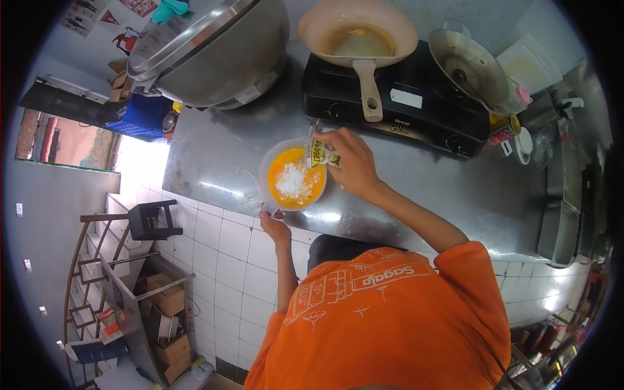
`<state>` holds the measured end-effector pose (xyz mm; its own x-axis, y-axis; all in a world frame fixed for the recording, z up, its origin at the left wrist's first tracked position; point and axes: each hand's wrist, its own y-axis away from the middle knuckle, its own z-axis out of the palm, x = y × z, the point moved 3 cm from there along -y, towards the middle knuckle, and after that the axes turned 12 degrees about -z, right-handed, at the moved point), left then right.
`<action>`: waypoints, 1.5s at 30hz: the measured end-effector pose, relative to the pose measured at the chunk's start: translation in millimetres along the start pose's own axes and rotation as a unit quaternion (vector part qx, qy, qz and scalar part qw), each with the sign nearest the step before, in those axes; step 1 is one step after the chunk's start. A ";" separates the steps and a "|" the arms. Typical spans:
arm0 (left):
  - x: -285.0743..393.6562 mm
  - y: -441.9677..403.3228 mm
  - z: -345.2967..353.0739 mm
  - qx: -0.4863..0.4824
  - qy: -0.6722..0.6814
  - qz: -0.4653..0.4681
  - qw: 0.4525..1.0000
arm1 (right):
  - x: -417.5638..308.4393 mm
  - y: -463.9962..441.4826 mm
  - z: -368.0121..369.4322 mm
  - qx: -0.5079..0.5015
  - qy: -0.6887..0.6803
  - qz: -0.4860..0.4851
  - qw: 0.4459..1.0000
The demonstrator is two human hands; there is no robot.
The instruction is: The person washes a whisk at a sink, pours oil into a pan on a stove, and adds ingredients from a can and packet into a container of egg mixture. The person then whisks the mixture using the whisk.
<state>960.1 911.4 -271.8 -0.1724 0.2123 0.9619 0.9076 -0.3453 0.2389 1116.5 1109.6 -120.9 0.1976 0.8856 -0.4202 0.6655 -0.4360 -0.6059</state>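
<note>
A clear plastic jug (262, 174) holds a yellow-orange liquid (278, 164) that looks like beaten egg, with a heap of white powder (294, 182) on top. My left hand (277, 229) is closed round the jug's handle at the front edge of the steel counter. Over the jug's right rim, my right hand (354, 161) grips a small printed packet (319, 153), tilted toward the liquid. The packet's mouth is too small to make out, and part of it is hidden by my fingers.
Behind the jug stands a black two-burner gas stove (338, 97) carrying a light frying pan (357, 32) and a dark wok (469, 65). A large metal pot (214, 58) sits at the back left of the steel counter (422, 195). Cans and containers line the right.
</note>
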 end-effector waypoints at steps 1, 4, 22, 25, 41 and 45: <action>0.3 -0.1 1.0 -0.002 -0.001 0.002 1.000 | 3.3 -0.8 -1.0 0.010 -0.104 0.071 0.992; 2.6 1.2 1.1 -0.001 0.001 0.008 1.000 | 13.0 4.0 1.9 0.022 -0.244 0.157 0.957; -41.8 -33.4 -23.9 0.105 0.017 0.052 0.993 | 84.0 153.7 -117.9 0.219 -0.687 0.332 0.608; -26.8 -26.6 -17.8 0.135 -0.021 0.031 0.990 | 123.4 201.3 -205.3 0.366 -0.604 0.342 0.621; -9.3 -9.6 45.2 0.245 0.008 -0.028 0.969 | 522.8 276.2 -346.9 0.665 -0.171 0.407 0.603; -5.8 -12.9 55.9 0.252 -0.002 -0.024 0.967 | 571.5 273.7 -329.2 0.669 -0.006 0.432 0.605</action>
<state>970.7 965.8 -288.0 -0.2178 0.2205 0.9507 0.9702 0.1544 0.1865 1648.5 1549.1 -304.5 0.0455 0.2369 -0.9705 -0.8621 -0.4814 -0.1579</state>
